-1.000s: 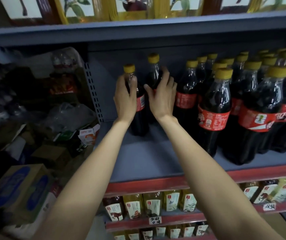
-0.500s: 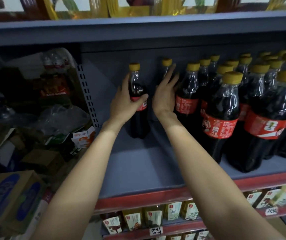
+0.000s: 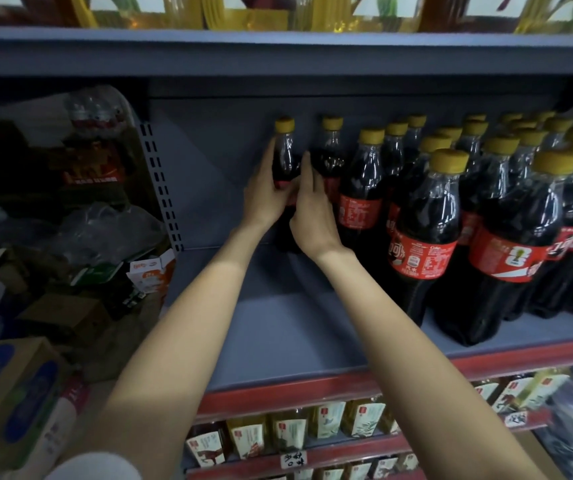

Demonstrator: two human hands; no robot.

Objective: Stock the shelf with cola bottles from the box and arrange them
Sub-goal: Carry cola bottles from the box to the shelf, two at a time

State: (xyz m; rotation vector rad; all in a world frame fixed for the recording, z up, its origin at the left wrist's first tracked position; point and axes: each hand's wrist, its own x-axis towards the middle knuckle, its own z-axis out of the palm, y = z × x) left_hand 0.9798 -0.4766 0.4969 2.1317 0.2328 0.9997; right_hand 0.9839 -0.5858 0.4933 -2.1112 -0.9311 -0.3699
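Note:
Two small cola bottles with yellow caps stand at the back of the grey shelf [image 3: 278, 334], left of the stocked rows. My left hand [image 3: 264, 194] grips the leftmost cola bottle [image 3: 287, 155] from its left side, thumb across the red label. My right hand [image 3: 313, 213] has straight fingers pointing up in the gap between that bottle and the second cola bottle [image 3: 329, 157], touching them. Larger cola bottles [image 3: 423, 244] with red labels fill the shelf's right half in several rows.
The front left of the shelf is bare. A red shelf edge [image 3: 347, 382] runs below, with small yellow drink bottles [image 3: 323, 424] beneath. Left of the shelf lie cardboard boxes [image 3: 11, 393], plastic wrap and clutter. Another shelf [image 3: 278, 53] hangs close overhead.
Both small bottles now stand further back near the rear wall. My right hand left the second bottle's front and slid into the gap between the two bottles.

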